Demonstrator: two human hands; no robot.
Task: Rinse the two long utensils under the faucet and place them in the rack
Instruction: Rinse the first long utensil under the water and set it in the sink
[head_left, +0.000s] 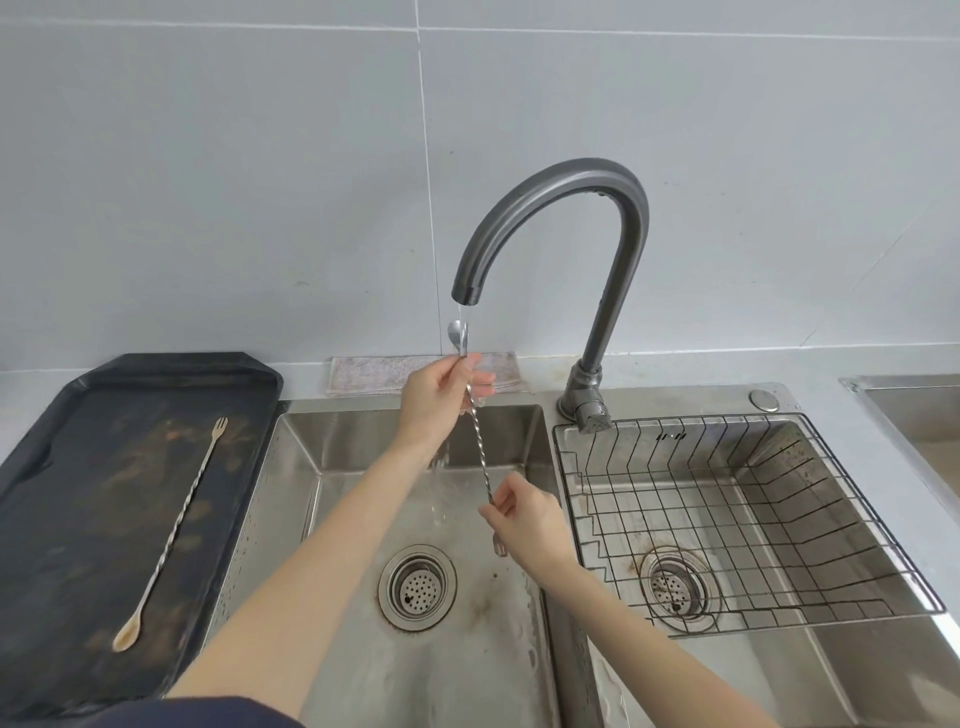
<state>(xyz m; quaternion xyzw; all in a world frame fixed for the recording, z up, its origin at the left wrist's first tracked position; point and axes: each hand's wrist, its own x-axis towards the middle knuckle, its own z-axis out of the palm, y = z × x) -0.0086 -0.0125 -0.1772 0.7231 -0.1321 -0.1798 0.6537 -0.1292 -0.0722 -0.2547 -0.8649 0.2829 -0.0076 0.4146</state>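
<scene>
Fingers (475, 376) of left hand (441, 395) pinched on the twisted steel utensil (480, 447) just below its spoon bowl, w/ bowl right under faucet (556, 228) stream. Right hand (524, 519) clamps the shaft low, near fork end, at approx 5 o'clock from left. Judgement: light, stiff, thin rod; wet twist gives some grip but prob slippery (two-point hold is sensible). Second utensil (174, 535) lies on dark tray (62, 467), 9 o'clock of sink (363, 649), not yet rinsed; best lifted mid-shaft. Rack (753, 519) sits at 3 o'clock, nothing in it.
</scene>
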